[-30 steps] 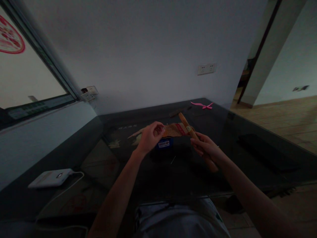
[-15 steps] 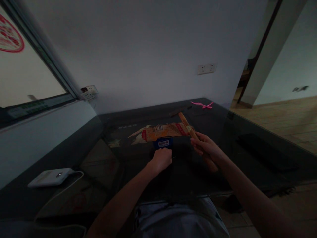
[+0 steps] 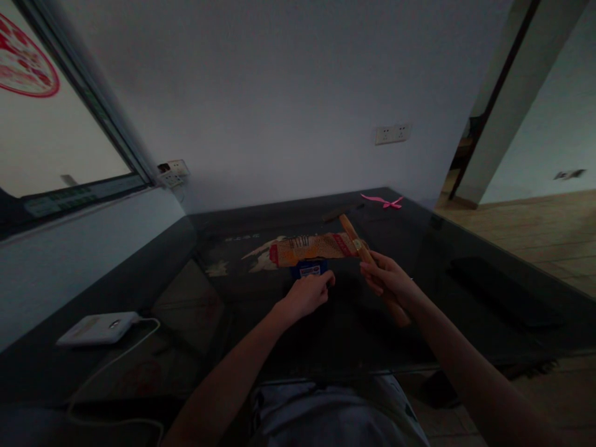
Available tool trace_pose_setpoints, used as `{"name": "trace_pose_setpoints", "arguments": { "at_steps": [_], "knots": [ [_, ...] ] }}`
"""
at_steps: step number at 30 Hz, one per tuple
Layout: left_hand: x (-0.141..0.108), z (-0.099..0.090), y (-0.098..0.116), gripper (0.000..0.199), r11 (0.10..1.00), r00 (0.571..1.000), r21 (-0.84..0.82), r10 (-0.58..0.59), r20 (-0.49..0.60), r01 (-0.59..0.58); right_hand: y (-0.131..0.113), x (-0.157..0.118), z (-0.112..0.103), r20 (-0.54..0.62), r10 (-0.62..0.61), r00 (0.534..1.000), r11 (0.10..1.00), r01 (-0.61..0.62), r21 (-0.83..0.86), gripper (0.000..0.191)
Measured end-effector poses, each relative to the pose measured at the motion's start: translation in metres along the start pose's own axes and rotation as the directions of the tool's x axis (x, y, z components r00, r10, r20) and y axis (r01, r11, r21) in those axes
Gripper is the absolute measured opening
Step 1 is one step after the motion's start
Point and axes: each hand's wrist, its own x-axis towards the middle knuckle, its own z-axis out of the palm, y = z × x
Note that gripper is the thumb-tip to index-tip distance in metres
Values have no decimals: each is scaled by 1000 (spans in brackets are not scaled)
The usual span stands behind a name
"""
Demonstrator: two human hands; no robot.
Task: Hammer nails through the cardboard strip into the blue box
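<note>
My right hand (image 3: 385, 276) is wrapped round the wooden handle of a hammer (image 3: 357, 242), whose dark head lies toward the back of the table. My left hand (image 3: 310, 295) has its fingers closed just in front of a small blue box (image 3: 311, 268) with a white label; what it holds, if anything, is too small to name. Behind the blue box lies an orange and red printed packet (image 3: 310, 248), its right end next to the hammer handle.
The dark glossy table (image 3: 261, 341) stands against the wall. A white power bank (image 3: 97, 329) with a cable lies at the left. At the right rests a long black object (image 3: 503, 292). A pink ribbon (image 3: 384, 202) lies at the back.
My left hand has turned and its fingers now reach a little farther right and forward. My right hand still holds the hammer. The view has shifted slightly.
</note>
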Motion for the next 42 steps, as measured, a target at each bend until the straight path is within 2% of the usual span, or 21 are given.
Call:
{"name": "trace_pose_setpoints", "arguments": {
  "at_steps": [4,9,12,18,21,23,25,28,30,32,34,36,42],
  "knots": [
    [6,2,-3,23,960,998,-276,51,23,-43,3,1,-2,-7,-10,1000,1000,10,-3,36],
    [11,-4,-3,25,765,996,-644,45,77,16,2,2,-1,-25,-12,1000,1000,12,-7,38],
    [10,-8,-2,22,684,997,-729,60,44,-9,0,1,0,-38,-4,999,1000,4,-6,40],
    [7,-12,2,26,621,997,-781,61,-37,-67,2,1,-1,-25,-21,999,1000,21,-19,38],
    [5,-22,-1,27,633,989,-763,29,-147,-132,4,2,-2,-28,-22,999,999,21,-35,37],
    [5,-33,-5,27,662,963,-724,-16,-271,-193,5,3,-2,-38,-19,999,999,18,-29,39],
    [8,-46,-12,25,691,908,-675,-65,-414,-259,6,3,-3,-34,-24,999,1000,23,-19,39],
    [19,-63,-25,21,755,803,-574,-107,-586,-318,7,3,-5,-10,-33,999,999,33,-24,35],
    [30,-72,-33,19,825,749,-476,-102,-655,-303,7,3,-5,-6,-31,999,999,31,-31,35],
    [42,-76,-40,16,891,715,-369,-76,-695,-264,7,3,-4,-8,-26,1000,999,25,-31,36],
    [54,-75,-45,13,929,703,-295,-56,-709,-223,6,4,-3,-13,-23,1000,1000,22,-22,37],
    [63,-72,-48,11,946,708,-265,-58,-704,-187,6,4,-2,-12,-23,1000,1000,23,-14,37],
    [73,-59,-54,6,967,766,-216,-39,-642,-132,5,4,0,-7,-12,1000,1000,12,-20,36]
  ]
}}
